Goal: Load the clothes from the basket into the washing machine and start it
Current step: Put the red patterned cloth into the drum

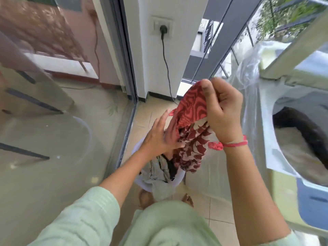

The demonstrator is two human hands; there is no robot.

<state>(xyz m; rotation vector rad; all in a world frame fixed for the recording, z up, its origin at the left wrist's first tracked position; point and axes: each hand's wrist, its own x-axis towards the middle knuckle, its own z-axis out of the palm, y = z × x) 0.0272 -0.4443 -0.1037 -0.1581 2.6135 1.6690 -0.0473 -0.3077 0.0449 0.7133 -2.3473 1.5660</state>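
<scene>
A red and cream patterned cloth point(192, 135) hangs above the white basket point(174, 185) on the floor. My right hand point(221, 112) is shut on the cloth's top, lifted at the centre right. My left hand point(160, 137) presses flat against the cloth's left side, fingers spread. Grey and dark clothes point(160, 173) lie in the basket beneath. The top-loading washing machine point(266, 121) stands at the right with its lid up and its round drum opening point(300, 139) showing a dark garment inside.
A glass sliding door point(62, 121) fills the left side. A white pillar carries a socket with a black plug and cable point(166, 55). Clear plastic sheeting point(248, 77) drapes the machine's left side. Tiled floor runs between door and machine.
</scene>
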